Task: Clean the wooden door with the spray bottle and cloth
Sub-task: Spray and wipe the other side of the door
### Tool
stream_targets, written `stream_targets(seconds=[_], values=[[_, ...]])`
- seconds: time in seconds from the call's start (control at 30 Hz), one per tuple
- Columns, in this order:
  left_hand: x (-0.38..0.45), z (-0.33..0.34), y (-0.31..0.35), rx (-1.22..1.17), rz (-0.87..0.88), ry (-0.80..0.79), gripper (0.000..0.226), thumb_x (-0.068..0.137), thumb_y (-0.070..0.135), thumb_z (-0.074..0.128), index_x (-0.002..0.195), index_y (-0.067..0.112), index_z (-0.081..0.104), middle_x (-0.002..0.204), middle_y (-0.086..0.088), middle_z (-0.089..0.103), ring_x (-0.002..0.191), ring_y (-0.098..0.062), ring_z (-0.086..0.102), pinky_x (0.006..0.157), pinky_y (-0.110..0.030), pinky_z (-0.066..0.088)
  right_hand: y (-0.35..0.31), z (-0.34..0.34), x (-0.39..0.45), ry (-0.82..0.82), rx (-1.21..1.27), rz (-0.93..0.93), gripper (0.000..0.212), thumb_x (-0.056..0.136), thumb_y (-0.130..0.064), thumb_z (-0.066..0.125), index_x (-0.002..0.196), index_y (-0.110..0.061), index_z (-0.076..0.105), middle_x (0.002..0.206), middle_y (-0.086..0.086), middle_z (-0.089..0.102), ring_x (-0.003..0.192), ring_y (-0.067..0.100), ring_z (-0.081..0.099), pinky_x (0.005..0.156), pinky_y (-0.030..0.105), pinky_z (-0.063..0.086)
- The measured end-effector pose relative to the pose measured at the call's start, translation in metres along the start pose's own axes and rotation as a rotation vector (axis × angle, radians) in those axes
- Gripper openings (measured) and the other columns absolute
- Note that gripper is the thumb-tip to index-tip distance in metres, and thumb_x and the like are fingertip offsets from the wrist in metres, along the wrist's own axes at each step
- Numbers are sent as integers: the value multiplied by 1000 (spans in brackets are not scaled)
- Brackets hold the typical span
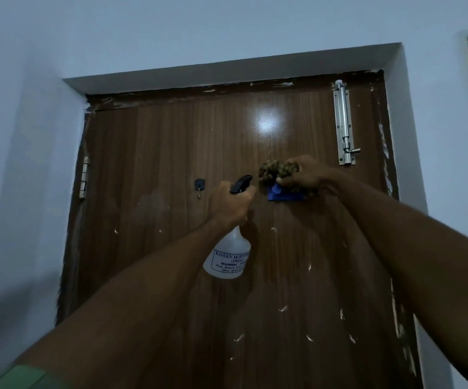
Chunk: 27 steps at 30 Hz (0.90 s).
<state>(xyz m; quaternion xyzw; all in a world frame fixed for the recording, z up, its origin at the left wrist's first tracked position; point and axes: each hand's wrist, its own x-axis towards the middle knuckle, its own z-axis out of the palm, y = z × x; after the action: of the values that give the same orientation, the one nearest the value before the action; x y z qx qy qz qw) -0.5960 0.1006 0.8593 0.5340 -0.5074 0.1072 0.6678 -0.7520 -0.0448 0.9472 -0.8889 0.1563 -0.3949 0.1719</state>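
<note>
- Both of my forearms rise from the bottom edge of the view toward the wooden door (171, 153), with a green sleeve (28, 374) showing at the lower left corner.
- My left hand (228, 204) is curled round the neck of the spray bottle (228, 255), gripping it just under the black trigger head.
- That bottle hangs with its long axis nearly upright, its translucent white body below my fist and tilted a little toward the left; the blue printed label faces me.
- Its black nozzle (241, 183) points up and to the right, toward the cloth and the door's upper half.
- My right hand (303, 174) clutches the cloth (275, 169), a bunched brownish wad with a blue part (283, 195) hanging beneath my fingers; it sits against the door's face, right of the door's middle line and close to the nozzle.
- Just up and right of the cloth, near the door's right edge, a silver slide bolt (344, 122) runs vertically, its knob sticking out to the right at the bottom end.
- Left of the bottle, a small dark hook (200, 185) is fixed to the door, and a metal hinge (84, 176) sits on the left edge.
- Above my hands the panel is bare wood up to the top edge, with a bright glare spot (268, 123); pale flecks and scrapes dot the lower half and the right edge.
- White wall (17, 164) frames the recess on both sides and above.
</note>
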Motion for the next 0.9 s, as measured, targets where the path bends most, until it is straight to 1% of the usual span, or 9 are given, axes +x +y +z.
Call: stream_targets(seconds=[0.07,0.13,0.2,0.3,0.43,0.53,0.73,0.8,0.9], values=[[2,-8,3,44,21,6,36,99,19,64,81,-11,69,74,-31,70,46,-26,59,49,-33,46,-5,16,4,235,71,-59,29,96,-35,69,120,-22,59,112,2,67,109,24,62,89,35,52],[6,-14,4,44,37,29,35,100,19,65,80,-9,69,69,-28,69,44,-22,58,47,-31,46,-10,37,9,409,-297,-119,45,95,-58,57,132,-33,52,119,-4,59,126,25,46,108,52,32],[10,-19,6,45,59,52,34,101,21,66,78,-5,70,61,-20,66,41,-17,57,43,-27,46,-12,67,9,435,-781,-250,58,94,-69,39,131,-27,51,126,5,56,128,29,39,105,52,25],[13,-21,4,51,44,56,32,102,19,63,82,-6,71,62,-11,65,36,-9,53,38,-21,41,-2,119,0,399,-1081,-422,55,97,-55,37,129,-13,51,130,13,51,125,32,42,109,50,24],[14,-22,0,63,44,31,29,101,14,62,85,-9,69,63,-12,65,36,-9,52,39,-21,41,23,159,-16,495,-1029,-442,49,105,-37,31,140,-5,42,131,22,54,123,38,54,112,53,37],[19,-25,-2,58,42,38,30,100,13,62,85,-13,67,64,-17,63,39,-15,52,40,-26,41,34,157,-24,545,-999,-576,52,104,-36,27,142,-4,43,130,28,62,120,42,62,97,54,53],[22,-29,5,76,51,43,26,104,15,61,81,2,67,63,-10,62,42,-12,54,43,-22,45,11,123,6,548,-1018,-657,32,85,-24,79,112,-9,70,99,15,70,88,31,68,80,43,55],[22,-30,9,85,60,24,26,104,14,61,80,6,65,63,-9,62,39,-7,54,42,-18,44,7,125,9,572,-944,-623,34,85,-23,80,114,-8,70,101,14,68,91,30,67,84,42,55],[18,-30,10,93,59,7,28,104,11,60,76,5,63,61,-9,59,36,-6,51,38,-17,41,20,147,-9,555,-785,-578,52,96,-30,63,141,-4,53,135,21,58,127,37,55,111,49,42]])
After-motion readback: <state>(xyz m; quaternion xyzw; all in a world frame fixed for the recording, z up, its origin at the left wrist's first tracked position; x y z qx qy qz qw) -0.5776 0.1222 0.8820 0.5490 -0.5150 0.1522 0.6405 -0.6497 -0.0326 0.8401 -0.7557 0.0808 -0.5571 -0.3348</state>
